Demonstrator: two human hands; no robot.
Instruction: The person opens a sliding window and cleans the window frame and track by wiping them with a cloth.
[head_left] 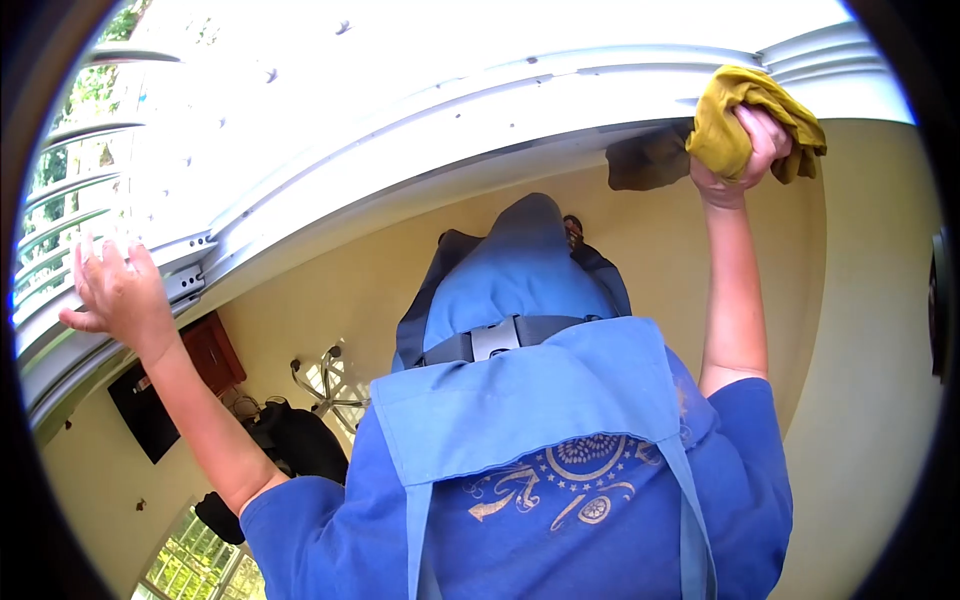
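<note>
My right hand (752, 158) is closed around a crumpled mustard-yellow cloth (722, 112). The cloth lies against the right end of the white window frame (560, 88), near the corner tracks. On the far left, my left hand (122, 295) has its fingers apart, beside the window's sliding track (185, 282). Bright light washes out its fingertips, and I cannot tell whether they touch the frame. Curved metal window bars (85, 185) show just beyond this hand.
Below the sill is a beige wall (870, 300). A wheeled chair base (330, 385), a black bag-like object (295, 440) and a reddish-brown piece of furniture (212, 355) are at the left. My blue apron (520, 400) fills the middle. Dark specks dot the bright sill.
</note>
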